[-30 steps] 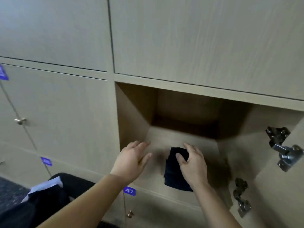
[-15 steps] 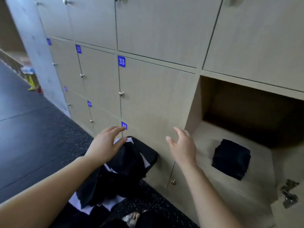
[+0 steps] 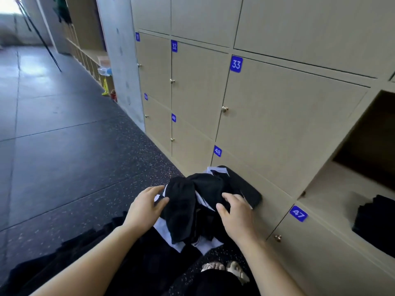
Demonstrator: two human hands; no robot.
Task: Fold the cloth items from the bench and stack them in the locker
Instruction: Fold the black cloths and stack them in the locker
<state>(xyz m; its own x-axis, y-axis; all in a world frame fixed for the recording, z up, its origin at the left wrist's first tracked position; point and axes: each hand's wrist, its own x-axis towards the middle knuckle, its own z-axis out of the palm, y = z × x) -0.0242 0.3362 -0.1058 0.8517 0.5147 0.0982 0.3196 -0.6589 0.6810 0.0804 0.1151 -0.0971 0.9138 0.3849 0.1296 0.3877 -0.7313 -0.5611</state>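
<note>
One folded black cloth (image 3: 376, 218) lies in the open locker (image 3: 333, 189) at right; the unfolded pile (image 3: 188, 201) waits near, the left hand (image 3: 147, 207) touching it with relaxed fingers, the right hand (image 3: 235, 212) curling onto it, grip unclear

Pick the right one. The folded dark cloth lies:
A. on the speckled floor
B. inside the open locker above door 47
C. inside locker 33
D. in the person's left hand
B: the folded dark cloth rests on the bottom of the open locker, directly above the door tagged 47.
</note>
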